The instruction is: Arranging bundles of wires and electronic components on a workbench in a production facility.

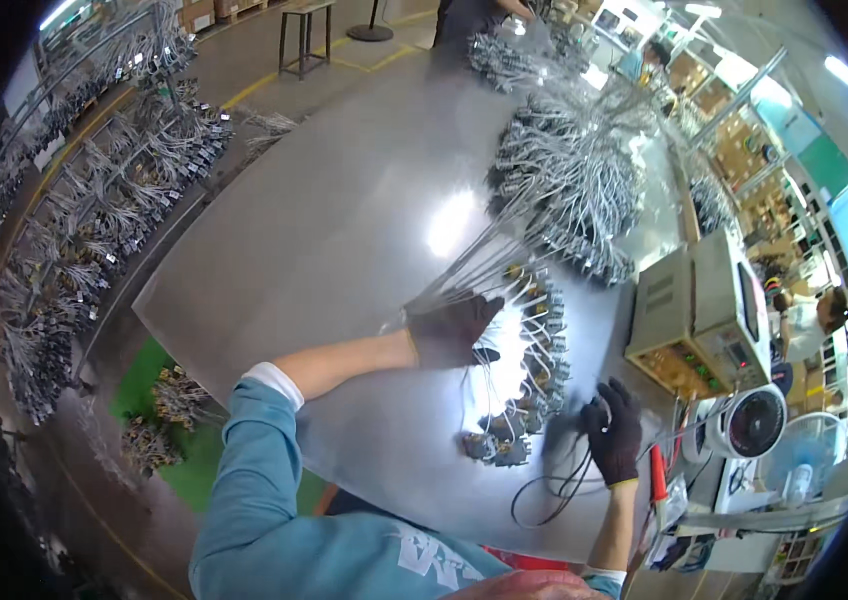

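**Two gloved hands at work around a row of connectors**

Here's the left hand (449,333), in a dark glove with a yellow cuff, out over the broad grey metal-topped table (294,230). Its index finger and thumb stand apart, and thin grey cables (484,250) run right up to its far side; whether the fingers grip them, I cannot tell.

Look to three o'clock of that hand: a curving row of small dark-and-metal connectors with pale leads (548,350) lies on the tabletop, beside a bright patch of light. At one o'clock sits a great heap of grey sheathed cables (569,190), the strands trailing back toward the glove.

Over to four o'clock, the right hand (612,430), gloved to match! Fingers curled, a small pale piece showing among them, too small to name; how firmly it is held, I cannot tell. A thin black looped cable (556,495) lies at its seven o'clock, a red cylindrical handle (658,472) at four. At one o'clock stands a boxy beige instrument (689,315), and at three, a round white fan with a dark centre (752,422).

Wide out at the left hand's ten o'clock, racks hang thick with grey cable bundles (124,190); at twelve, a dark-clothed co-worker (469,15) stands at the table's far end.
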Demonstrator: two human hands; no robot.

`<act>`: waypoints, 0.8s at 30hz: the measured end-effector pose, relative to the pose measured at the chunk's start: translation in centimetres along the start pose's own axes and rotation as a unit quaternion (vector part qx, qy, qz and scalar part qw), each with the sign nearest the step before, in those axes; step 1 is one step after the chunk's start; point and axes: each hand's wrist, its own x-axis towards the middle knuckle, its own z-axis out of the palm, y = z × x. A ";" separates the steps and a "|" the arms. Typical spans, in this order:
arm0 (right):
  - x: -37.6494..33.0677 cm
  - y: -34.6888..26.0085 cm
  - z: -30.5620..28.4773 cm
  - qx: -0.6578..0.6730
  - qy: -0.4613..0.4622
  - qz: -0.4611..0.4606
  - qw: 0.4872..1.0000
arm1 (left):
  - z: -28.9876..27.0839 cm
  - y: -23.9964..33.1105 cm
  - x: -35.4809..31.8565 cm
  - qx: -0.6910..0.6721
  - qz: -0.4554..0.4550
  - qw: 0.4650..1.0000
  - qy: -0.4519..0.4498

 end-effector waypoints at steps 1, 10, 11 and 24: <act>1.5 -2.1 -0.1 0.017 -0.008 0.041 0.999 | 0.7 -0.2 -0.1 -0.018 -0.010 0.999 -0.039; 12.4 -12.3 1.3 0.075 -0.016 -0.221 0.972 | 3.8 0.4 0.3 0.135 0.182 0.963 0.143; 13.1 -12.9 1.8 0.074 -0.046 -0.210 0.974 | 2.4 1.2 0.3 0.176 0.241 0.933 0.200; 14.6 -14.1 2.7 0.177 -0.199 0.014 0.964 | -7.8 1.3 0.6 0.597 0.256 0.702 0.293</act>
